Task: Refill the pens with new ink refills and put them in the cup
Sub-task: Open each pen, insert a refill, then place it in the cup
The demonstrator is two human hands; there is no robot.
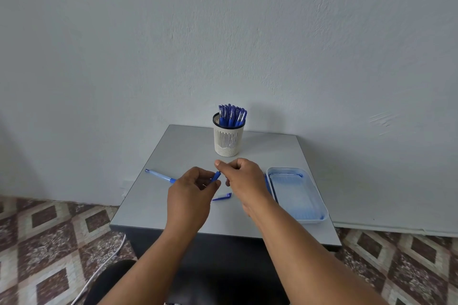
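Observation:
Both hands meet over the middle of the grey table (173, 205). My left hand (190, 193) and my right hand (244, 178) each pinch one end of a short blue pen piece (216, 176) between them. A blue pen cap (222, 196) lies on the table just below the hands. A pale blue pen barrel (159, 176) lies to the left, its near end hidden behind my left hand. The white slotted cup (228, 140) stands at the back, holding several blue capped pens (231, 115).
A clear plastic tray (297, 195) with blue-tinted contents sits at the right of the table, close to my right forearm. A blue stick (266, 182) lies along its left side. A wall rises right behind the table. A white cable (99, 272) runs across the patterned floor at left.

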